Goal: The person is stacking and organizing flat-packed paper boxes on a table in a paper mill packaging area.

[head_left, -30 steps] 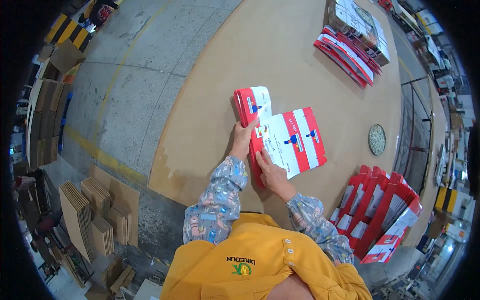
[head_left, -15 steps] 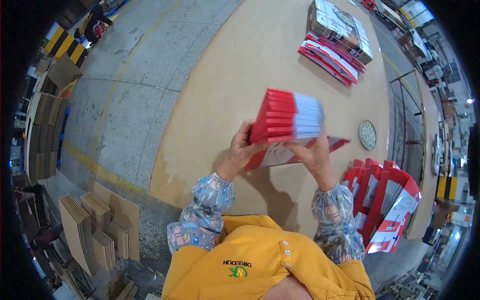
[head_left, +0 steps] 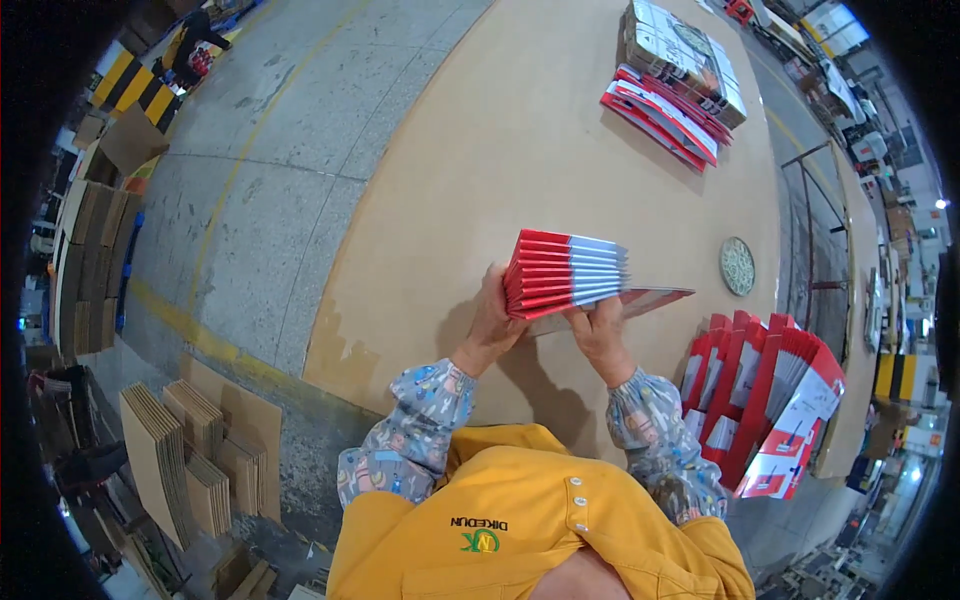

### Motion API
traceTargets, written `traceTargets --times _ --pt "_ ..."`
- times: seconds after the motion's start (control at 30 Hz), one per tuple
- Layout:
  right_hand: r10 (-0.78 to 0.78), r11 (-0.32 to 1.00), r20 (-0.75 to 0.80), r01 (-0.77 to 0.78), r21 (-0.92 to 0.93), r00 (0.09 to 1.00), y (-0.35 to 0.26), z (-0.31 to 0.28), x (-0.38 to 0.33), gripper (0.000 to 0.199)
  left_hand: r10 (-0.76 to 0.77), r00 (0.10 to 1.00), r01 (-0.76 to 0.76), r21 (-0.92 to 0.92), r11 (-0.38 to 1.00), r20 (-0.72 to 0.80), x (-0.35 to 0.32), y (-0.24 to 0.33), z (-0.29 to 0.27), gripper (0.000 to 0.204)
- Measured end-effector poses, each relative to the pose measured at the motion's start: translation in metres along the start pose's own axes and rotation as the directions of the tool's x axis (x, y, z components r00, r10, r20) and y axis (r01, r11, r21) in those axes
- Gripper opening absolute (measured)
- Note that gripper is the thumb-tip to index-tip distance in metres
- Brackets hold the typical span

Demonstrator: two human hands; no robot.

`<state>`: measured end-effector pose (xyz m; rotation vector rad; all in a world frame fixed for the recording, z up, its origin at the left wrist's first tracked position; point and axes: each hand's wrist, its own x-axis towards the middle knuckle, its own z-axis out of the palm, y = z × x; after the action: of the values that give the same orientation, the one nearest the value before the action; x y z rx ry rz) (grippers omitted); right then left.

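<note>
1. a round dish (head_left: 737, 266) by the right edge of the surface (head_left: 440, 170).
2. a strapped bundle (head_left: 688, 52) up toward its far right corner.
3. cardboard stacks (head_left: 152, 455) down on the floor (head_left: 270, 225), off its near left corner.

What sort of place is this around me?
Probably a packaging workshop or factory floor: the left hand and right hand hold folded red-and-white cartons over a large brown worktable, with brown cardboard stacks and a marked concrete floor to the left.

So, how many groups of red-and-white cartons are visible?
3: a stack between left hand and right hand, a far pile, a cluster at right. Some may be hidden.
</note>
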<state>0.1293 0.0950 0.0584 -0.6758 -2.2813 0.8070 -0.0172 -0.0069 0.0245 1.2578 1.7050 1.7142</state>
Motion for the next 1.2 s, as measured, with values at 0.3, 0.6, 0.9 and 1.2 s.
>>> traceTargets --times 0.3,0.6,0.9,1.2 --pt "0.569 0.802 -0.053 -0.540 0.255 0.820 -0.004 -0.016 0.053 0.048 -0.541 0.822 0.566 -0.162 0.808 0.176 0.059 0.014 0.016 0.044" --pt "0.412 0.895 -0.227 -0.439 -0.081 0.882 0.084 0.050 0.017 0.055 -0.779 0.575 0.640 0.455 0.619 0.250 0.017 -0.076 0.034 0.053" --pt "0.572 0.803 -0.013 -0.563 -0.195 0.820 0.119 0.106 0.051 0.030 -0.683 0.710 0.471 0.608 0.640 0.169 -0.014 -0.080 0.050 0.057" --pt "0.331 0.809 -0.094 -0.333 -0.484 0.939 0.099 0.128 0.044 0.021 -0.622 0.777 0.413 0.670 0.617 0.094 -0.037 -0.065 0.040 0.051"
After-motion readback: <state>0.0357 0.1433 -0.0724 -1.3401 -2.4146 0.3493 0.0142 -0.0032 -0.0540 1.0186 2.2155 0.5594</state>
